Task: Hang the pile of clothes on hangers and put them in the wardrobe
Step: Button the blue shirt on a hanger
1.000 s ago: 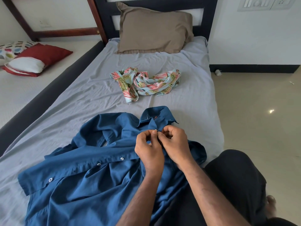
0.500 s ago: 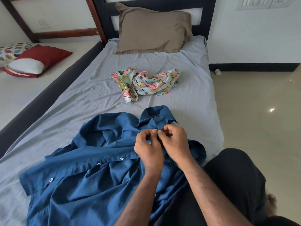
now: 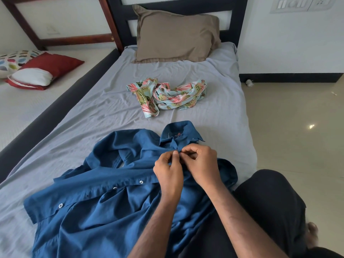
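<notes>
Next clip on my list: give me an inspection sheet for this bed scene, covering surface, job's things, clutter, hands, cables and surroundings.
Surface: bed with a wrinkled grey sheet.
Job's things: blue shirt spread open on the near part of the bed, collar toward the headboard; floral shirt crumpled farther up. No hanger or wardrobe in view.
Clutter: brown pillow at the headboard.
Hands: left hand and right hand both pinch the blue shirt's front just below the collar, fingertips meeting.
Cables: nothing seen.
Surroundings: second bed on the left with a red pillow; tiled floor on the right with a small white scrap by the skirting; switch panel on the wall.
</notes>
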A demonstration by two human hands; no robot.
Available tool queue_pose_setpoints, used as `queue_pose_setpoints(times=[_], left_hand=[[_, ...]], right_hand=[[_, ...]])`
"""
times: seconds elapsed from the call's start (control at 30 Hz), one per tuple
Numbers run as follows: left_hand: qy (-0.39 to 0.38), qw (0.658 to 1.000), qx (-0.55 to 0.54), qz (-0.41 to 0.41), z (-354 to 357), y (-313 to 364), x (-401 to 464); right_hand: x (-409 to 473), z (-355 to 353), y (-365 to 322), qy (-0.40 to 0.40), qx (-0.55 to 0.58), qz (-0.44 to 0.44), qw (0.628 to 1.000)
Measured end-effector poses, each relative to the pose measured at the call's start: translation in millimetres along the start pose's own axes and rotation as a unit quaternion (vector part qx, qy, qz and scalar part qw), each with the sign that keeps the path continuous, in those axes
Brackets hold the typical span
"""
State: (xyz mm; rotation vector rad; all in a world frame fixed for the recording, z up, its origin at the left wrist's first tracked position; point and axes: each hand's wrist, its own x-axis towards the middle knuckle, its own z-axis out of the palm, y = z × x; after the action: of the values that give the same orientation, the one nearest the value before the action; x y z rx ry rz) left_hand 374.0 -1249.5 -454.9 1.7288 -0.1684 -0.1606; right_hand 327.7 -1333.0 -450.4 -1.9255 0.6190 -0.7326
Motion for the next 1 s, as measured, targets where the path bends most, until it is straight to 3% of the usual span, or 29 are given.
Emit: queue_pose_setpoints(times=[0.33,0.53,0.63,0.83,0.93,1.0], left_hand=[[0.018,0.998,-0.033,-0.042,5.7,1.1,-1.1],[-0.037,0.993,-0.067,-0.086,6.7,3.2,4.9],[-0.054,0.994,-0.059,-0.074,5.6,1.1,11.3],[-0.106,0.992,-0.055,-0.047,-5.3,-7.3,13.5],[-0.105,0.994,-0.003,0.002,-17.4,-13.3,21.1],[-0.085,0.992,0.08,0.056,-28.8,-20.5,25.7]], right_hand=[[-1.6,-0.1,-0.4,0.003,-0.058,-0.034,0.998],[4.3,0.7,1.8,-0.008,0.065,0.038,0.997],[7.0,-0.2,5.4,-0.02,0.127,0.092,0.987],[6.5,1.6,9.9,0.02,0.058,0.095,0.994],[4.7,-0.7,12.0,-0.05,0.085,0.116,0.988],[1.9,0.9,16.4,-0.11,-0.013,0.081,0.991]])
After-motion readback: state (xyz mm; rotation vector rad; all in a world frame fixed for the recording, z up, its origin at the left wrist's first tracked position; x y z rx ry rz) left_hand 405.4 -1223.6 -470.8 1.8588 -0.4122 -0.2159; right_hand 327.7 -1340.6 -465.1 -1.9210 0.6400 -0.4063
